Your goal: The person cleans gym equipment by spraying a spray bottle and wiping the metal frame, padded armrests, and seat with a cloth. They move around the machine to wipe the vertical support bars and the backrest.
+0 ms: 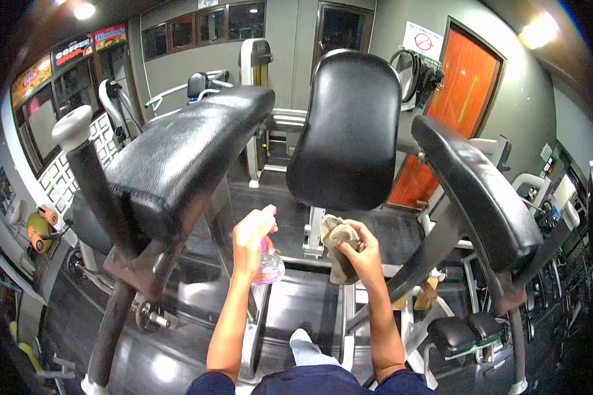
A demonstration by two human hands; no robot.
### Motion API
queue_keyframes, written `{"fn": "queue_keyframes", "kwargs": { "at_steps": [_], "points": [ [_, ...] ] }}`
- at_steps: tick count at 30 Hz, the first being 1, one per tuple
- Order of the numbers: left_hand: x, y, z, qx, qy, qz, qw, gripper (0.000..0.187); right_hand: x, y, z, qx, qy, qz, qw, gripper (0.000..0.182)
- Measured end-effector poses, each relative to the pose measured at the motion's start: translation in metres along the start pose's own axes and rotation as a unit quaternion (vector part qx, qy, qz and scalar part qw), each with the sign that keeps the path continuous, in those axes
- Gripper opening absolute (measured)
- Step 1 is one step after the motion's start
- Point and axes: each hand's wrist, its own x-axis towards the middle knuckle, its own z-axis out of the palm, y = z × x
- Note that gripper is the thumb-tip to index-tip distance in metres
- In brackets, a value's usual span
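Observation:
My left hand is wrapped round the neck of a clear spray bottle with a pink top, held upright. In my right hand a crumpled olive-grey cloth is pinched and hangs down. Both hands are in mid-air, apart from each other, below the black padded backrest. To the left lies a long black armrest pad, and a second armrest pad slants down on the right. Neither hand touches a pad.
A grey-knobbed handle rises at the left. Behind are gym machines, an orange door and hanging black straps. A small black padded seat stands low at the right. My foot is on the dark floor between metal frame bars.

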Motion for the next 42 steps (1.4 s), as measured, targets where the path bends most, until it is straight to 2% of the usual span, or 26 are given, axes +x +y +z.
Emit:
{"fn": "queue_keyframes", "kwargs": {
  "at_steps": [1, 4, 8, 11, 12, 13, 15, 17, 19, 21, 24, 25, 27, 29, 31, 33, 37, 39, 41, 42],
  "points": [
    [0.016, -0.001, 0.002, -0.002, 0.0, 0.006, 1.0, 0.031, 0.017, 0.002, -0.002, -0.005, 0.004, -0.03, 1.0, 0.037],
    [0.066, -0.012, 0.008, 0.033, -0.009, 0.058, 0.998, 0.029, 0.076, -0.019, -0.006, -0.191, 0.006, -0.162, 0.968, 0.035],
    [0.135, -0.024, 0.015, 0.108, 0.012, 0.116, 0.987, 0.023, 0.145, -0.061, 0.002, -0.325, -0.003, -0.215, 0.921, 0.04],
    [0.174, -0.034, 0.019, 0.165, 0.047, 0.124, 0.977, 0.023, 0.186, -0.079, 0.009, -0.424, -0.024, -0.264, 0.866, 0.038],
    [0.185, -0.04, 0.021, 0.147, 0.058, 0.134, 0.978, 0.023, 0.198, -0.082, 0.011, -0.461, -0.036, -0.285, 0.84, 0.037],
    [0.193, -0.046, 0.021, 0.145, 0.062, 0.133, 0.979, 0.023, 0.208, -0.087, 0.014, -0.462, -0.04, -0.285, 0.839, 0.037],
    [0.205, -0.056, 0.019, 0.228, 0.071, 0.161, 0.958, 0.023, 0.22, -0.098, 0.023, -0.519, -0.073, -0.289, 0.801, 0.037],
    [0.213, -0.06, 0.019, 0.224, 0.067, 0.146, 0.961, 0.022, 0.234, -0.105, 0.033, -0.534, -0.084, -0.302, 0.785, 0.035],
    [0.218, -0.06, 0.019, 0.219, 0.063, 0.133, 0.964, 0.022, 0.249, -0.108, 0.044, -0.575, -0.094, -0.35, 0.734, 0.031],
    [0.215, -0.056, 0.019, 0.172, 0.078, 0.072, 0.979, 0.021, 0.263, -0.107, 0.058, -0.582, -0.117, -0.366, 0.717, 0.025],
    [0.21, -0.052, 0.017, 0.157, 0.061, 0.039, 0.985, 0.021, 0.289, -0.091, 0.082, -0.68, -0.192, -0.382, 0.596, 0.014],
    [0.206, -0.053, 0.016, 0.155, 0.059, 0.026, 0.986, 0.02, 0.297, -0.084, 0.09, -0.68, -0.194, -0.379, 0.597, 0.014],
    [0.2, -0.049, 0.015, 0.141, 0.061, 0.017, 0.988, 0.02, 0.315, -0.07, 0.105, -0.737, -0.234, -0.345, 0.532, 0.012],
    [0.196, -0.049, 0.012, 0.147, 0.064, 0.041, 0.986, 0.023, 0.337, -0.046, 0.114, -0.746, -0.25, -0.322, 0.526, 0.009],
    [0.189, -0.045, 0.012, 0.13, 0.074, 0.019, 0.988, 0.025, 0.348, -0.042, 0.121, -0.755, -0.27, -0.299, 0.518, 0.008],
    [0.187, -0.042, 0.012, 0.1, 0.093, -0.01, 0.991, 0.03, 0.358, -0.045, 0.123, -0.709, -0.297, -0.371, 0.521, 0.01],
    [0.184, -0.056, 0.009, 0.085, 0.093, -0.008, 0.992, 0.03, 0.369, -0.046, 0.126, -0.64, -0.318, -0.434, 0.549, 0.008],
    [0.18, -0.058, 0.009, 0.047, 0.112, -0.019, 0.992, 0.034, 0.368, -0.042, 0.124, -0.649, -0.327, -0.426, 0.539, 0.008],
    [0.181, -0.061, 0.01, 0.036, 0.12, -0.017, 0.992, 0.031, 0.369, -0.032, 0.121, -0.648, -0.278, -0.475, 0.527, 0.009],
    [0.182, -0.065, 0.01, 0.033, 0.109, 0.0, 0.993, 0.029, 0.369, -0.029, 0.124, -0.662, -0.28, -0.455, 0.525, 0.01]
  ]
}}
